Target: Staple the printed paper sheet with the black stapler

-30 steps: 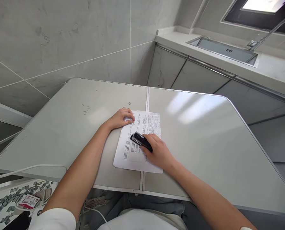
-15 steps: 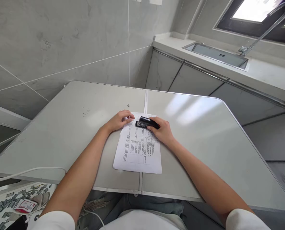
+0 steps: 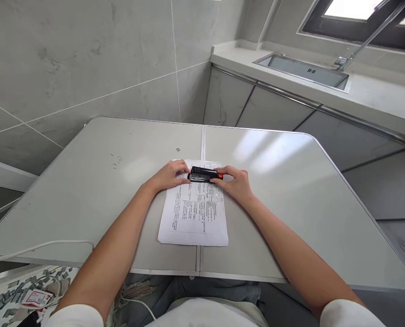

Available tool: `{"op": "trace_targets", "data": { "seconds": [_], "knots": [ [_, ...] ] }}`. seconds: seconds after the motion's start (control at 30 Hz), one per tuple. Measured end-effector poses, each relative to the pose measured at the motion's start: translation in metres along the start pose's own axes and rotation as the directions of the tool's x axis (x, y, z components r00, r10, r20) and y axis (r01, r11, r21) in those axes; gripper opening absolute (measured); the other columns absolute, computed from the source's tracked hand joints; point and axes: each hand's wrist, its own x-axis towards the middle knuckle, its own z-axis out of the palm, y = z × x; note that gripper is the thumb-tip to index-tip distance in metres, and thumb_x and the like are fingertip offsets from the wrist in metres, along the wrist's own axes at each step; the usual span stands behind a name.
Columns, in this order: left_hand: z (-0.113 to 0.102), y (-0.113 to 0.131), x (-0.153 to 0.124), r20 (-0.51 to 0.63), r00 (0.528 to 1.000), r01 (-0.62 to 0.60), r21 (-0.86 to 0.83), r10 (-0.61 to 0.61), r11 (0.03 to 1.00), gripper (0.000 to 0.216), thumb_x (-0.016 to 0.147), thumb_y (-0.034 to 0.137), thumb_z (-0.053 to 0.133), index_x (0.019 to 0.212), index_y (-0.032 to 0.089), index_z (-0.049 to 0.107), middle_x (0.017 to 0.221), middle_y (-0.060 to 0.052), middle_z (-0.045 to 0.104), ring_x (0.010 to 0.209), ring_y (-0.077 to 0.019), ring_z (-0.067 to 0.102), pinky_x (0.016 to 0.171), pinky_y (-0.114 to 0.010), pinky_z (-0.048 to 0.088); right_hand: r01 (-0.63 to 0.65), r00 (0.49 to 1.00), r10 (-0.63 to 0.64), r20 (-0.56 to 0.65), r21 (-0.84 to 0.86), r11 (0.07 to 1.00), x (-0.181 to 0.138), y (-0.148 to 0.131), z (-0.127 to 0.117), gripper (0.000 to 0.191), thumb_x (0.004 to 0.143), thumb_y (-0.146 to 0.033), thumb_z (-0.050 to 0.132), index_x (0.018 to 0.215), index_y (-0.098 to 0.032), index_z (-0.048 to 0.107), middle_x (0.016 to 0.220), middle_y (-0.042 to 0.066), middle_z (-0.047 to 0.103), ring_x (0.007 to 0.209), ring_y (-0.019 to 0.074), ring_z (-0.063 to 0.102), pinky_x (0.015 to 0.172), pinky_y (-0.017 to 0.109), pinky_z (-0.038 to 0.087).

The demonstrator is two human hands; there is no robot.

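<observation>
Stapler: black body, orange rear end, lying crosswise over top edge of printed sheet, near worktop centre seam.
Right hand: narrow pinch, thumb and fingers closed on stapler's orange end.
Left hand: fingers curled, tips on sheet's top-left corner and against stapler's left end; grip on stapler cannot be told.
Sheet: dense black print in blocks, too small to read.
Loose staples scattered on worktop, left of hands.
Sink in far counter, right.
</observation>
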Motion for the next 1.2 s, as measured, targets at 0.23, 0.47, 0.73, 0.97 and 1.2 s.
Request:
{"op": "trace_targets", "data": {
  "seconds": [0.23, 0.47, 0.73, 0.97, 1.2],
  "knots": [
    [0.0, -0.001, 0.001, 0.001, 0.995, 0.097, -0.078, -0.098, 0.992, 0.035, 0.077, 0.051, 0.084, 0.091, 0.022, 0.071, 0.098, -0.003, 0.063, 0.085, -0.0196, 0.054, 0.083, -0.035, 0.044, 0.007, 0.997, -0.004, -0.075, 0.045, 0.999, 0.0, 0.01, 0.003, 0.027, 0.074, -0.046, 0.09, 0.075, -0.024, 0.075, 0.092, 0.006, 0.082, 0.092, 0.03, 0.079, 0.085, 0.044, 0.064],
    [-0.001, 0.003, 0.0, 0.021, 0.993, 0.113, -0.074, -0.112, 0.991, 0.034, 0.078, 0.049, 0.083, 0.091, 0.02, 0.071, 0.095, -0.001, 0.064, 0.085, -0.0182, 0.053, 0.086, -0.034, 0.041, 0.03, 0.994, -0.028, -0.107, 0.015, 0.999, -0.001, 0.015, 0.005, 0.038, 0.075, -0.046, 0.089, 0.059, -0.023, 0.064, 0.091, 0.004, 0.082, 0.088, 0.0276, 0.079, 0.076, 0.04, 0.066],
    [0.001, 0.0, 0.001, 0.006, 0.997, 0.076, -0.087, -0.075, 0.993, 0.031, 0.078, 0.045, 0.083, 0.089, 0.019, 0.069, 0.092, 0.0, 0.064, 0.081, -0.0163, 0.053, 0.086, -0.033, 0.038, -0.007, 0.994, 0.015, -0.108, 0.074, 0.997, -0.002, 0.022, 0.006, 0.027, 0.073, -0.046, 0.09, 0.076, -0.023, 0.078, 0.1, 0.006, 0.083, 0.089, 0.0288, 0.079, 0.087, 0.047, 0.067],
    [0.0, -0.001, 0.002, -0.007, 0.999, 0.047, -0.107, -0.048, 0.993, 0.033, 0.077, 0.046, 0.084, 0.086, 0.018, 0.068, 0.09, -0.001, 0.064, 0.079, -0.0166, 0.053, 0.078, -0.03, 0.038, 0.066, 0.998, -0.065, -0.013, 0.073, 0.995, 0.004, 0.012, 0.009, 0.032, 0.08, -0.042, 0.086, 0.103, -0.024, 0.073, 0.115, 0.006, 0.079, 0.104, 0.026, 0.076, 0.096, 0.047, 0.063],
    [-0.004, -0.001, 0.001, 0.023, 0.999, 0.038, -0.072, -0.037, 0.997, 0.039, 0.078, 0.048, 0.085, 0.103, 0.022, 0.073, 0.092, -0.001, 0.063, 0.084, -0.0187, 0.057, 0.09, -0.036, 0.042, 0.193, 0.968, -0.167, 0.186, -0.129, 0.973, 0.006, 0.007, 0.017, 0.028, 0.09, -0.03, 0.077, 0.117, -0.027, 0.071, 0.101, 0.002, 0.079, 0.091, 0.0234, 0.075, 0.083, 0.04, 0.063]
  ]
}}
